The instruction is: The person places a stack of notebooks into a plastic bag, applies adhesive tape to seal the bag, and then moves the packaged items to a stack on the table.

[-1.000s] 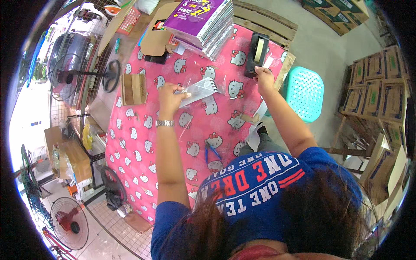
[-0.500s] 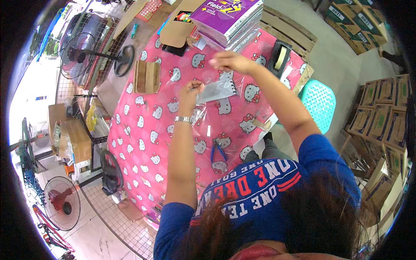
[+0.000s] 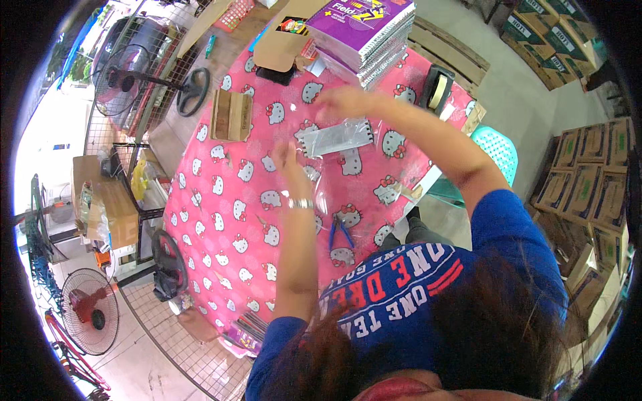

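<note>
Person (image 3: 401,351) in a blue short-sleeved shirt (image 3: 516,230) and dark grey trousers (image 3: 425,232).
White-and-red block lettering (image 3: 378,284) across the front, red stripes (image 3: 445,278) at right; silvery band (image 3: 300,203) around the left wrist (image 3: 297,190).

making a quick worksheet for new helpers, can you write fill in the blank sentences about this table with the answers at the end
A metal band sits around the wrist of the person's ____ hand.
The clear plastic pack shows ____ coils at its ends.
The pliers have ____ handles.
The cover on top of the stack of books is mostly ____.

Missing words: left; black; blue; purple
</note>
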